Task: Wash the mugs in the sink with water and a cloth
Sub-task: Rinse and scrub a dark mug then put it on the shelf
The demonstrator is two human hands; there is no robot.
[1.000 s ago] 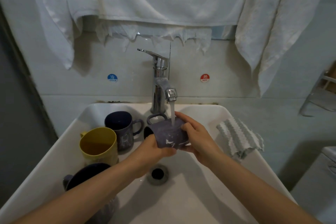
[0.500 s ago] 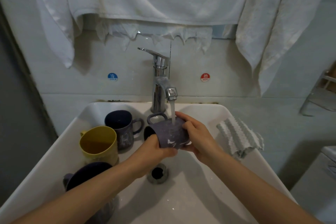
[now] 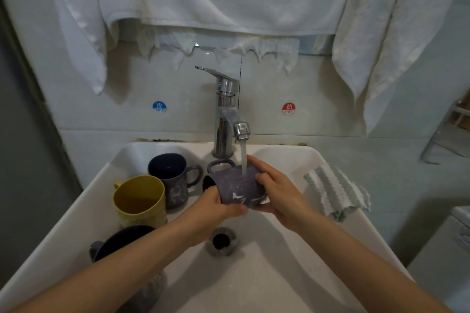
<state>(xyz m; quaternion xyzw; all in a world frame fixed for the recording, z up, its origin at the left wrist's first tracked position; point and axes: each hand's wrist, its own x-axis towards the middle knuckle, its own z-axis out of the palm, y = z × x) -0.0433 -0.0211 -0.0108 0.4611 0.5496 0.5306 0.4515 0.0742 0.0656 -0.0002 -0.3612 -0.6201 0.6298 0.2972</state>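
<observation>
Single head view, close above sink [image 3: 338,185], facing forward-down toward wall.

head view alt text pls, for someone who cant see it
A left hand and a right hand hold a purple mug on its side under water running from the tap into a white sink. A yellow mug, a dark blue mug and a dark mug stand in the sink's left side; a striped cloth lies on its right rim.

Both hands, left hand [image 3: 216,207] and right hand [image 3: 279,190], hold purple mug [image 3: 236,187] sideways under faucet [image 3: 226,114] stream; yellow mug [image 3: 138,198] left of faucet.
</observation>
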